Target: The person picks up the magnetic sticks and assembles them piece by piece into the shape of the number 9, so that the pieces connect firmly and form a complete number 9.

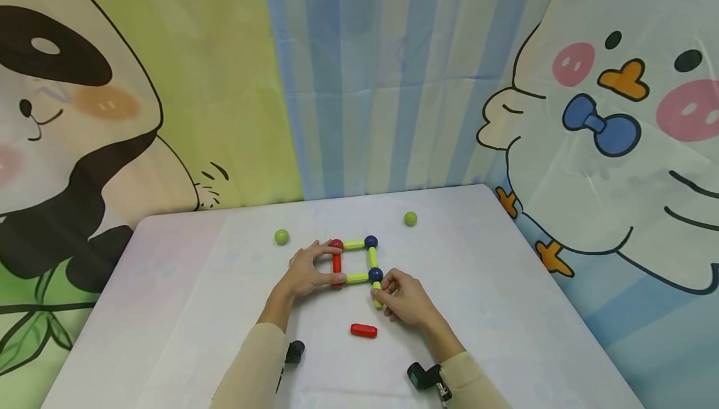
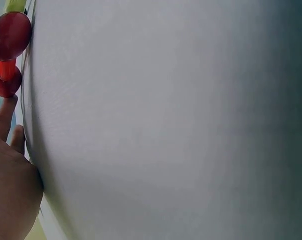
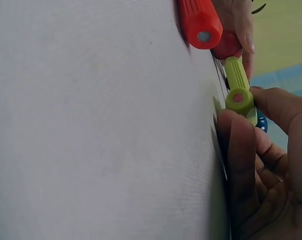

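Note:
On the table lies a square of magnetic sticks and balls. Its left side is a red stick (image 1: 336, 264) between a far red ball (image 1: 336, 244) and a near red ball (image 2: 10, 36). Yellow-green sticks form the other sides, with a far blue ball (image 1: 371, 241) and a near blue ball (image 1: 376, 274) at the right corners. My left hand (image 1: 306, 271) grips the left side, thumb at the near red ball and fingers at the far one. My right hand (image 1: 409, 300) pinches a yellow-green stick (image 1: 378, 301) whose far end is at the near blue ball.
A loose red stick (image 1: 364, 331) lies nearer to me, between the forearms. Two green balls rest beyond the square, a left one (image 1: 281, 236) and a right one (image 1: 410, 218). A printed cloth (image 1: 359, 84) hangs behind the white table (image 1: 505, 346).

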`<state>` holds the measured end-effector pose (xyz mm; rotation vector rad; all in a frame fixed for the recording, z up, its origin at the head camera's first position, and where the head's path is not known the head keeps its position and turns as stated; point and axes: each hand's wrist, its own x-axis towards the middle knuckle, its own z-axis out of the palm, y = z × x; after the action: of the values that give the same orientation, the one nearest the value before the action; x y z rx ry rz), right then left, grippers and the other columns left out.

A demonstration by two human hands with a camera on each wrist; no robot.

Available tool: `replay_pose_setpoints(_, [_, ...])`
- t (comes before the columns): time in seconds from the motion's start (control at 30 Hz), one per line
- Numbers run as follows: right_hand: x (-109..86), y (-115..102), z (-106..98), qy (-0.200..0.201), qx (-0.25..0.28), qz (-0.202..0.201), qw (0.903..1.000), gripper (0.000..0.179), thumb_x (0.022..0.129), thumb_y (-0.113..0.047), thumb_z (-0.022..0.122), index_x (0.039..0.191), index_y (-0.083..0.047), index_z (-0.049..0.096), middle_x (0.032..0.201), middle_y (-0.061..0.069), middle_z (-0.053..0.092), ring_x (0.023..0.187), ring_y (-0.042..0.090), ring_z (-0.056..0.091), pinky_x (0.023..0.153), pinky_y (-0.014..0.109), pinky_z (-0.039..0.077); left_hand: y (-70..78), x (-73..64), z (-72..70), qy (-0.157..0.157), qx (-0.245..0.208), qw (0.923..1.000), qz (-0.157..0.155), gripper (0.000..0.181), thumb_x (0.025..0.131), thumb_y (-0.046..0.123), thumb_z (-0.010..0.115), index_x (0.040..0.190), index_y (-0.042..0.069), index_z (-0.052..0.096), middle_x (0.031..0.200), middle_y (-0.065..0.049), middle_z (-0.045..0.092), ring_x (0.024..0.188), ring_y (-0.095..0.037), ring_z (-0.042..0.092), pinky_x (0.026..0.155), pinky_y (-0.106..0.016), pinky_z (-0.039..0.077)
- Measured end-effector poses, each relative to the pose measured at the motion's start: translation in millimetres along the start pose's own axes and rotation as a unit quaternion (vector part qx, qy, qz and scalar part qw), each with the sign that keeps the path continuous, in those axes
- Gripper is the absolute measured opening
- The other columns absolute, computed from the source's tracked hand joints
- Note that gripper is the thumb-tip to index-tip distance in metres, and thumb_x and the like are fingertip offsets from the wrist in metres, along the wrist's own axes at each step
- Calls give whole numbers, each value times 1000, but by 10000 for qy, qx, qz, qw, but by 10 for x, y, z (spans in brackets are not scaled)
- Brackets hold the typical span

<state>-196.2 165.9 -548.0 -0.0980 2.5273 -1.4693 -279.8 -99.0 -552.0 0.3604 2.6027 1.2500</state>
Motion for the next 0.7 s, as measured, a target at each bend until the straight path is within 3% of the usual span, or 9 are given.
replay_pose_setpoints(0.23, [50,20,-82,-312,108,36,9994,29,99,-33,70,104,-8,58,90,8,62,60,17,67,54,35,58,-11,18,8,-6,-109,9999,29,62,76,47,90,132,33,67,162,-3,42,158,-30,18,126,-56,-1])
replay_pose_setpoints(0.33, [106,15,-163,-269,-14,-46,9996,26,100,-32,68,104,-8,59,86,8,63,58,18,65,53,34,57,10,24,14,-2,-187,9998,26,61,76,45,90,131,33,68,163,-2,42,158,-30,18,126,-56,-2])
replay_pose_setpoints(0.5, [294,-1,-356,394,-587,-305,9970,19,100,-30,68,101,-14,60,84,2,63,65,15,59,58,28,51,15,39,41,40,-210,9998,39,61,76,44,90,132,32,67,162,-1,42,158,-30,19,126,-56,-1])
replay_pose_setpoints(0.7, [577,79,-603,987,-1135,-713,9861,24,98,-26,72,113,-13,57,110,6,60,80,17,55,72,31,47,-14,16,48,83,-171,9998,62,61,77,44,89,133,32,67,162,1,42,158,-29,19,126,-54,-2])
